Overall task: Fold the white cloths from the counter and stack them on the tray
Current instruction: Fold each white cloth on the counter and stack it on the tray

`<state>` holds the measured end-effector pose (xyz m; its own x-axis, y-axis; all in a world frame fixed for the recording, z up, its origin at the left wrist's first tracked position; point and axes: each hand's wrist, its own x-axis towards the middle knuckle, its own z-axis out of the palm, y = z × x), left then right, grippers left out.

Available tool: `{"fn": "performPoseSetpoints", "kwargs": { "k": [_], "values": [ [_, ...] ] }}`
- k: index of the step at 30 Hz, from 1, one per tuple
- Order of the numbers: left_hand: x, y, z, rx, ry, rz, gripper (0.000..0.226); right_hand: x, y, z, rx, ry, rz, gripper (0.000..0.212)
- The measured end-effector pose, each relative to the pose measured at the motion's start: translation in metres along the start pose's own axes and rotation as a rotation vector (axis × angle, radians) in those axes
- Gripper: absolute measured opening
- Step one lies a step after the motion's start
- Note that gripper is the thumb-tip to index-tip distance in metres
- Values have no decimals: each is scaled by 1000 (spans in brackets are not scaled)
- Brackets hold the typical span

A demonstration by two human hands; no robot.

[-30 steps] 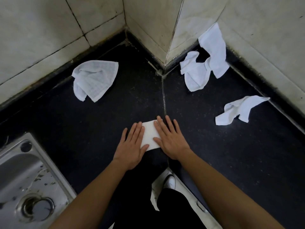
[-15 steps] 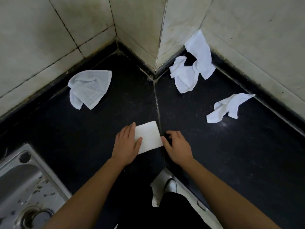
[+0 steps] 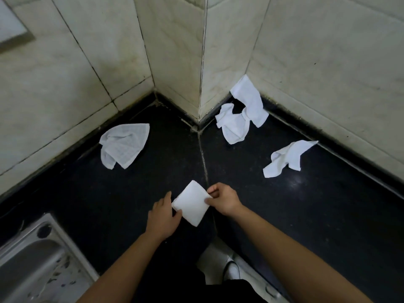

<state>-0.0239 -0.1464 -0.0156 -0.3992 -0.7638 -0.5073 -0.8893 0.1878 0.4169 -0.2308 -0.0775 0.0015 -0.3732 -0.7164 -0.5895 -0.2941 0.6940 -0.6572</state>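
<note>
Grip has been changed within the last second: both palms were then pressed flat on a small folded square of white cloth [image 3: 192, 204] as it lay on the black speckled stone counter [image 3: 295, 215], and half a second ago the hands had been drawn out to its sides. Now it has been picked up. The folding of this piece is therefore judged finished, and the carry to the tray is taken to be the step in hand.

The right corner is pinched narrowly between the thumb and curled fingers of the right hand [image 3: 223, 201]. The opposite corner is taken by the left hand [image 3: 162, 215], whose thumb is laid on the near edge while the fingers are tucked behind it; how firmly that side is gripped cannot be told. The square is held between the two hands, turned corner-up, and appears to be raised just off the counter.

Further out, unfolded work is left: a crumpled checked white cloth [image 3: 124, 145] at the left near the wall, two rumpled white cloths [image 3: 235, 127] touching each other in the back corner, one propped against the pale tiled wall [image 3: 306, 62], and a twisted white cloth [image 3: 286, 157] at the right. A stainless steel sink [image 3: 32, 265] is set in at the lower left. No tray can be made out.
</note>
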Motion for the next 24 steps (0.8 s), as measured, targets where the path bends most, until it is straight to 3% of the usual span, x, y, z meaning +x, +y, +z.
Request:
{"fn": "performPoseSetpoints", "kwargs": {
  "k": [3, 8, 13, 17, 24],
  "values": [
    [7, 12, -14, -18, 79, 87, 80, -9, -16, -20, -146, -24, -174, 29],
    [15, 54, -21, 100, 102, 427, 91, -37, -13, -51, -359, -31, -334, 35],
    [16, 81, -8, 33, -16, 780, 15, -70, 29, -64, -366, 90, -271, 34],
    [5, 91, 1, -162, -279, 644, 9, -102, 74, -70, -158, 149, -175, 15],
    [-22, 142, 4, -399, -566, 594, 5, -173, 114, -90, 315, 287, -61, 12]
  ]
}}
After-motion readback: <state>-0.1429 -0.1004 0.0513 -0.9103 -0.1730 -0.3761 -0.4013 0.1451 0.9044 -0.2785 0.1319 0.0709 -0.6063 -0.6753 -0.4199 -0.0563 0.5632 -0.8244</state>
